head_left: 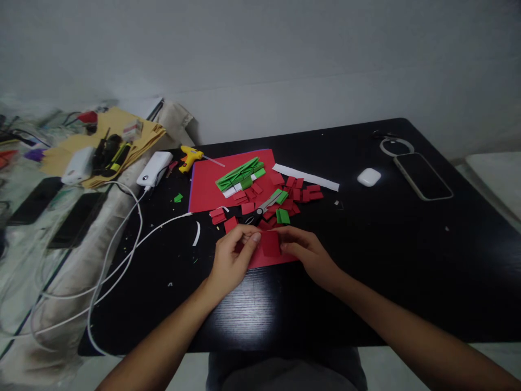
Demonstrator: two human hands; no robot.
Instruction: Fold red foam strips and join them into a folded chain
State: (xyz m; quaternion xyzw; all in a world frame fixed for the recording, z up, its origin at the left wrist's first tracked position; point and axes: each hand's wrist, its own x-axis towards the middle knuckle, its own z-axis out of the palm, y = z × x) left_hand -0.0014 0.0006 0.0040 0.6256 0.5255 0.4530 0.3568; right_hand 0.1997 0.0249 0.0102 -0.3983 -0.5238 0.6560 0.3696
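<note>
A small red paper piece (270,244) is held between my two hands, just above a larger red sheet (264,262) near the table's front. My left hand (233,255) pinches its left edge between thumb and fingers. At the right edge, my right hand (311,254) has its thumb and fingers closed on the same piece. Just beyond my fingers lie scissors (264,208), partly covered, among several small folded red papers (299,194). A folded green paper (283,216) sits close by.
Behind the pile, green strips (242,176) lie on a big red sheet (203,187) with a white strip (309,177) alongside. A yellow glue gun (190,157), white power bank (154,168) and cables (140,239) are left; an earbud case (369,177) and phone (423,176) are right.
</note>
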